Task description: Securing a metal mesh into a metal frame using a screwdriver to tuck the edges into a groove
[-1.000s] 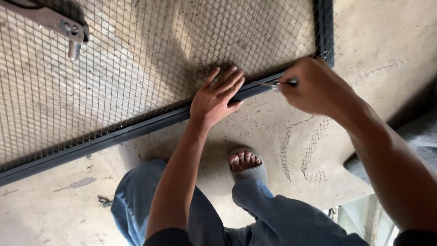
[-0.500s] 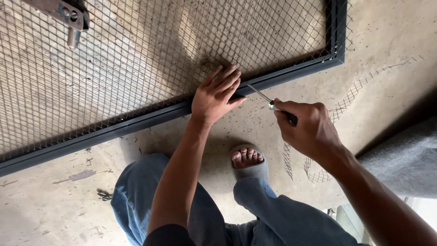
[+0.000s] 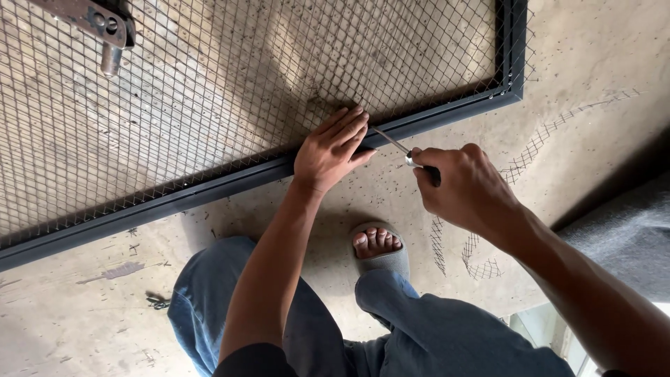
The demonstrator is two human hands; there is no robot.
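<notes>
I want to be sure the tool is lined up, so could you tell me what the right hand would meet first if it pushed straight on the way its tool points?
Most likely the left hand: the right hand aims its thin tool at those fingertips on the dark frame and mesh; depth is unclear.

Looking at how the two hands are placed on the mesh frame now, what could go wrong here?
1. The left hand presses flat on the wire mesh panel right where the thin metal shaft of the screwdriver-like tool points; a slip could jab the fingers.
2. The mesh edge along the dark metal frame may be sharp and could scratch bare skin.
3. The foot in an open grey sandal lies close to loose mesh strips on the concrete floor.
</notes>
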